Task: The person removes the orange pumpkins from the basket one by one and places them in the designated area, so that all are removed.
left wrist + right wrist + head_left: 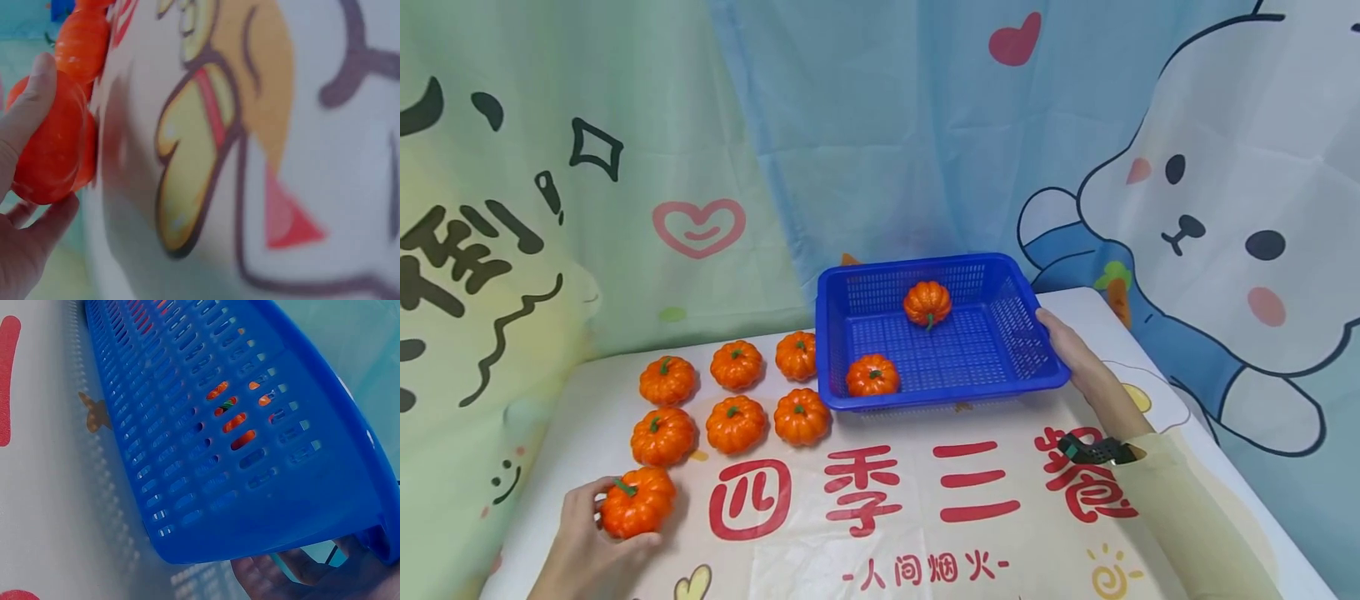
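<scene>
At the lower left of the head view, my left hand (582,533) grips a small orange toy pumpkin (640,504) with a green stem. Its thumb and fingers are on opposite sides of that pumpkin (53,144) in the left wrist view. A blue plastic basket (943,397) with slotted walls stands at the back, right of centre. My right hand (1066,342) holds its right end, fingers (300,565) bent at the wall below the rim. Inside the basket are two pumpkins, one toward the back (927,302) and one at the front left corner (872,375).
Several more pumpkins (736,425) sit in two rows on the table between my left hand and the basket. The basket's left side overlaps the nearest ones. A printed cloth (842,575) covers the table, and a patterned curtain (880,125) hangs behind.
</scene>
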`<control>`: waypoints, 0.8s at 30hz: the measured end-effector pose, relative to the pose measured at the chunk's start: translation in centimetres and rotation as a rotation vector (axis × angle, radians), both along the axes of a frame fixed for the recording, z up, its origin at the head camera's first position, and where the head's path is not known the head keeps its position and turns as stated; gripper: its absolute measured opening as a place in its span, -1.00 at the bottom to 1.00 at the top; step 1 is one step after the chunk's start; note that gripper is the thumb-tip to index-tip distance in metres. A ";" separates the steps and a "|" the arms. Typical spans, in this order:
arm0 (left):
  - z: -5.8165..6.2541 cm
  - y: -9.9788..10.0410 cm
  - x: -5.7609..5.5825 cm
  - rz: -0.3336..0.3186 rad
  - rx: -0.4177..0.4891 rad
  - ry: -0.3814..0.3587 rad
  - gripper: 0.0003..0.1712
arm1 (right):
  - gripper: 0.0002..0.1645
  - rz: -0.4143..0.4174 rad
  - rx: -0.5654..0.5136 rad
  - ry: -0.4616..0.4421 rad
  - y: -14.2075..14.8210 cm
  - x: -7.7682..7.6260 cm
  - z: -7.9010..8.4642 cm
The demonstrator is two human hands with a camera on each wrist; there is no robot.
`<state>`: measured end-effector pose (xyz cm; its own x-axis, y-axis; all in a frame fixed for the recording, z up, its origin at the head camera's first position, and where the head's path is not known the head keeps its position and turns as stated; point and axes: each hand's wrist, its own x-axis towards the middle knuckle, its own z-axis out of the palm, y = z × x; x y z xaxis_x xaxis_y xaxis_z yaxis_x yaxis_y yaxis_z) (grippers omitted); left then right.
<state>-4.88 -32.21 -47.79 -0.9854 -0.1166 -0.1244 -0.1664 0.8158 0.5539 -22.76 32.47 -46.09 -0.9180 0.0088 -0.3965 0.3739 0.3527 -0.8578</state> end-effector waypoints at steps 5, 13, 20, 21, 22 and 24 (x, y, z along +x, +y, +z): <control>-0.8 0.4 0.1 -0.053 -0.043 -0.042 0.27 | -0.05 0.013 -0.010 0.008 -0.1 0.0 -0.2; -0.6 0.5 -0.9 -0.018 -0.012 -0.208 0.37 | -0.07 0.002 -0.006 -0.005 0.2 0.1 -0.2; 0.2 0.8 -1.3 -0.037 -0.052 -0.296 0.43 | -0.06 0.007 0.013 0.001 0.2 0.1 -0.2; 0.5 0.7 -1.2 -0.059 -0.083 -0.293 0.45 | -0.06 0.009 0.016 0.001 0.1 0.1 -0.2; 1.0 0.6 -1.1 -0.078 -0.113 -0.287 0.46 | -0.06 0.009 0.017 0.000 0.1 0.1 -0.2; 2.0 0.5 -0.7 -0.131 -0.181 -0.212 0.46 | -0.06 0.011 0.018 0.002 0.1 0.0 -0.2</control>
